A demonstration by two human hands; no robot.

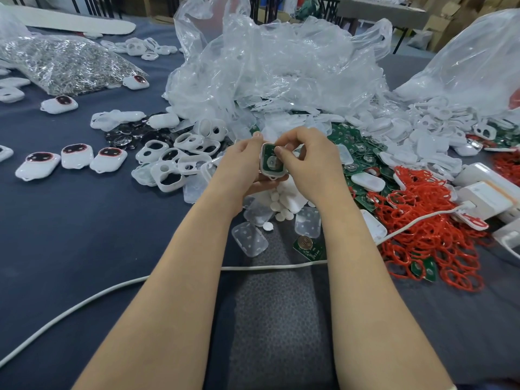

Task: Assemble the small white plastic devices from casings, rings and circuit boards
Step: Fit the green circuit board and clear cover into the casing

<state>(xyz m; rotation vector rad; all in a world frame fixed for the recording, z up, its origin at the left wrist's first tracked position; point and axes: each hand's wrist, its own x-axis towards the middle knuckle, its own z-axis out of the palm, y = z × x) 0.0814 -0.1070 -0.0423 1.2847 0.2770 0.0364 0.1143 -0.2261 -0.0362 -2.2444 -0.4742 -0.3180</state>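
- Left hand (244, 161) and right hand (306, 156) meet just above centre, both gripping one white casing (274, 173)
- Left fingers cradle it from below; the right thumb presses the green circuit board (274, 166) seated inside
- Red rings (422, 220) heaped at 3 o'clock, loose boards (363, 153) at 2
- Empty casing frames (174, 161) at 10 o'clock, finished devices (38, 164) at 9
- Crumpled plastic bag (281, 66) at 12 o'clock

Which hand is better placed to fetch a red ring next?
Right hand, probably: the red rings are piled on its side, and its fingers only pinch the circuit board, while the left hand cradles the casing.
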